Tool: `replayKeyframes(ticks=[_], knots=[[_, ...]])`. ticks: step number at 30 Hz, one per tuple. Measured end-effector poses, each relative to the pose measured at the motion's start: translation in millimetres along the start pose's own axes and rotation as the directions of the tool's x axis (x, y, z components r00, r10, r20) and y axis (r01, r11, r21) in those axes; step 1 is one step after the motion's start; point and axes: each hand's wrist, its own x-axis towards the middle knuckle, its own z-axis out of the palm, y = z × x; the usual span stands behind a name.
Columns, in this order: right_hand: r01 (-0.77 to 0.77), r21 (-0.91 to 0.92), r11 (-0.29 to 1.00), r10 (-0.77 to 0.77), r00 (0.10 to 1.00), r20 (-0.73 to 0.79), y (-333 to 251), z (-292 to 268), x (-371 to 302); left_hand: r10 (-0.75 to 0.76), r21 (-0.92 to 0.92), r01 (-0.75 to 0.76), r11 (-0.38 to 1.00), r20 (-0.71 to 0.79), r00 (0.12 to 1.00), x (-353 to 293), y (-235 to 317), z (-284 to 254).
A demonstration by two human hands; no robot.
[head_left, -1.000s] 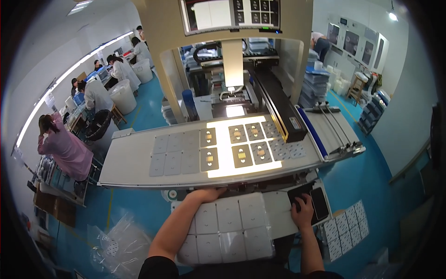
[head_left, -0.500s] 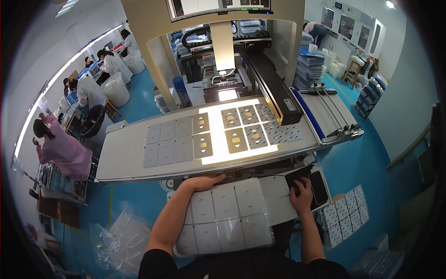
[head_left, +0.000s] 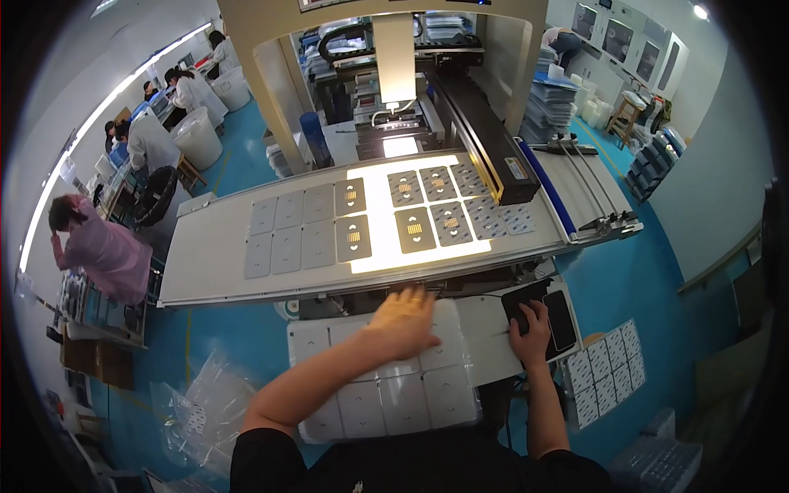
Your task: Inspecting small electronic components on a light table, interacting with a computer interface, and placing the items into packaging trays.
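My left hand [head_left: 407, 322] reaches across a wide grey sheet of rounded panels [head_left: 362, 407] in clear plastic, which lies in front of me. Its fingers are stretched out toward the sheet's far edge, with nothing visible in them. My forearm covers part of the sheet. My right hand [head_left: 531, 333] rests on a black pad [head_left: 538, 292], its fingers curved over a dark computer mouse, mostly hidden under the palm. A black phone [head_left: 561, 319] lies just right of that hand.
Beyond my hands, a machine bed [head_left: 209, 255] carries grey panels, some lit from below, under a black gantry arm [head_left: 485, 131]. Patterned sheets [head_left: 606, 374] stand at right; crumpled clear plastic [head_left: 209, 407] lies at lower left. Several people work along the left wall.
My left hand has moved right, from the sheet's far left part to over its far right part. The sheet's left side now shows more. My right hand stays in place.
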Motion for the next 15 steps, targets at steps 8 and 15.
replayKeyframes(ticks=[8, 15], knots=[[-0.024, 0.029, 0.999, 0.022, 0.997, 0.076, 0, 2, 3, 0.509, -0.13, -0.537, 0.833, -0.2, 0.837, 39, 90, 32], [-0.046, 0.028, 0.999, 0.046, 0.999, 0.029, 2, 6, 3, 0.481, -0.254, -0.618, 0.744, -0.438, 0.76, 48, 78, 60]])
